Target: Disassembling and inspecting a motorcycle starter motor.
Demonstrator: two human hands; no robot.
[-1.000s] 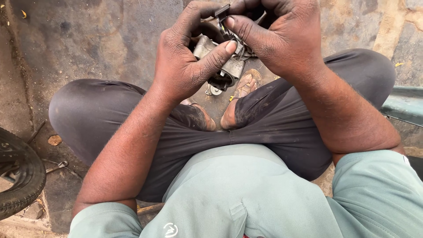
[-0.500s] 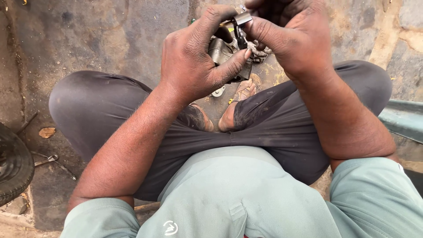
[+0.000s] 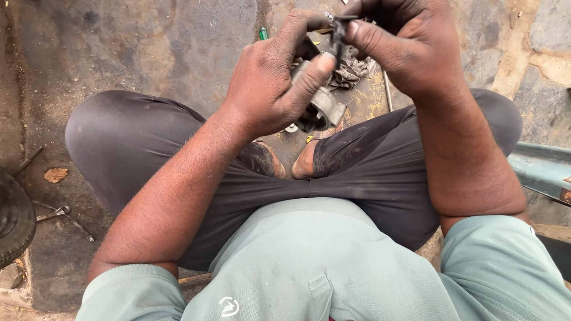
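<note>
I sit cross-legged on a stone floor. My left hand (image 3: 270, 80) grips a grey metal machine part (image 3: 324, 107) with a round housing, held above my crossed ankles. My right hand (image 3: 404, 44) pinches a small dark metal clip (image 3: 339, 30) at the top of that part, thumb and fingers closed on it. Both hands meet over the part, and much of it is hidden behind my fingers.
A dirty rag (image 3: 354, 68) and a thin metal rod (image 3: 388, 89) lie on the floor beyond my hands. A green-handled tool (image 3: 263, 34) pokes out past my left hand. A black tyre (image 3: 13, 223) sits at the left edge, a grey-blue metal bar (image 3: 538, 172) at the right.
Both hands have lifted the part higher and farther from my body. My right hand has shifted from cupping the part to pinching the small clip at its top.
</note>
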